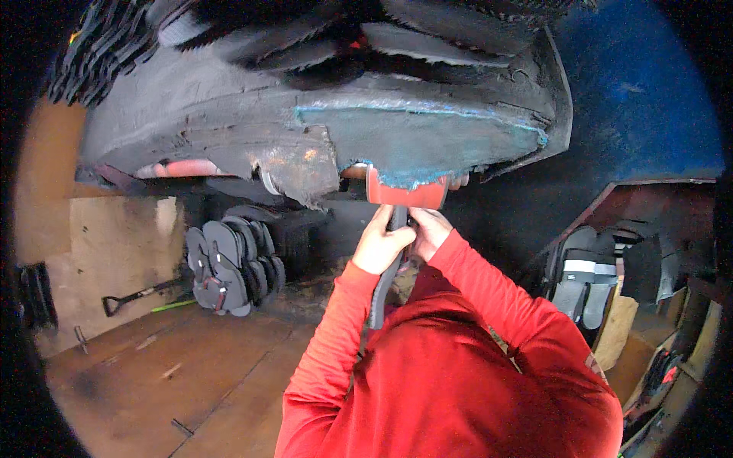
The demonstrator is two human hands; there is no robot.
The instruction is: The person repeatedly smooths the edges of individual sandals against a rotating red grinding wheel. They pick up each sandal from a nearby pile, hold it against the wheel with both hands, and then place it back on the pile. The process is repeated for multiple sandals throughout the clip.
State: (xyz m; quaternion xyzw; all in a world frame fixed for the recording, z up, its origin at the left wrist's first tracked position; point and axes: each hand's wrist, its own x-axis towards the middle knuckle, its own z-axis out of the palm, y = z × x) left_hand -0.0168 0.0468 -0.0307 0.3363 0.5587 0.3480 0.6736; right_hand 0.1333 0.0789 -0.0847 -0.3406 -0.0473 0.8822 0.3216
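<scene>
My left hand (380, 243) closes around a dark grey foam sandal sole (385, 286), its thumb across the upper part. My right hand (431, 230) grips the sole's far end from the other side, fingers bent and partly hidden. Held lengthwise, the sole hangs down toward my chest. Its top end meets, or sits very near, the orange-red face of a sanding wheel or belt (405, 192) under the bench edge. Whether they touch, I cannot tell.
A dusty bench (214, 103) with a ragged teal-edged cover (427, 141) overhangs the wheel, with dark soles (321, 46) heaped on it. Stacked grey sandals (229, 263) stand at left, near a black-handled tool (141, 296). White-strapped sandals (584, 278) are at right.
</scene>
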